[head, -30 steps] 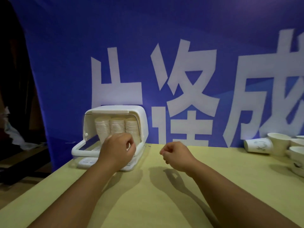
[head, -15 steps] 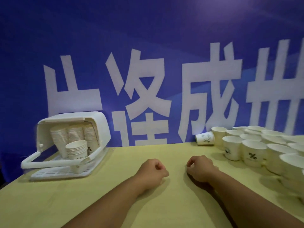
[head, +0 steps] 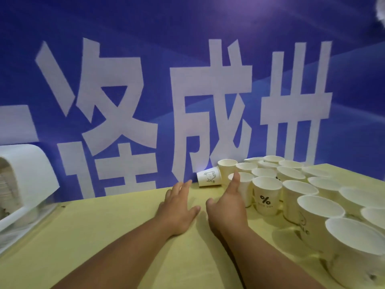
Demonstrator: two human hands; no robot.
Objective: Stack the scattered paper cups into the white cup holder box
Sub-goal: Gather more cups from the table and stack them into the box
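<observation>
Several white paper cups stand upright in a cluster on the right of the yellow table (head: 104, 236); the nearest printed one (head: 266, 195) bears a % mark. One cup (head: 209, 176) lies on its side by the banner. My right hand (head: 228, 200) is open, fingers stretched toward an upright cup (head: 245, 185) just beyond its fingertips. My left hand (head: 180, 207) is open too, held over the table with fingers pointing at the tipped cup, holding nothing. The white cup holder box (head: 25, 180) sits at the far left edge, lid raised, cup stacks partly visible inside.
A blue banner (head: 187, 59) with large white characters hangs directly behind the table's far edge. Cups crowd the right side up to the near right corner, where a large one (head: 354, 247) stands close to the camera.
My view swung right from the box to the cup cluster. Both hands left the box area, moved right and forward, and opened from fists to spread fingers.
</observation>
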